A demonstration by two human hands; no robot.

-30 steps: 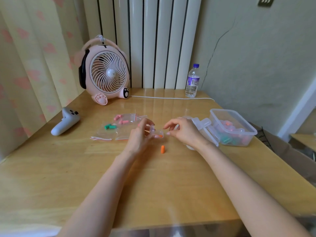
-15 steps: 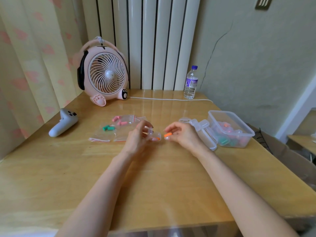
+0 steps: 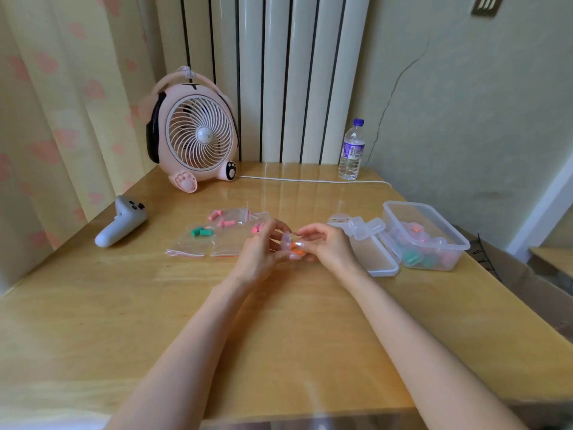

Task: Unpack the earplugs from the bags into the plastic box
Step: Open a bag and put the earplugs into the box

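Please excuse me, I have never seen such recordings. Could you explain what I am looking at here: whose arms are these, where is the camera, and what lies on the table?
There is no machine here: a person works with two bare hands, and the camera is worn on the head, looking forward and down. The left hand and the right hand together hold a small clear plastic case with an orange foam earplug at it. On the wooden table lie clear zip bags holding pink earplugs and green earplugs, a clear plastic box with further earplugs inside, its lid beside it, a pale grey handheld controller, a round pink desk fan and a clear water bottle with a blue cap.
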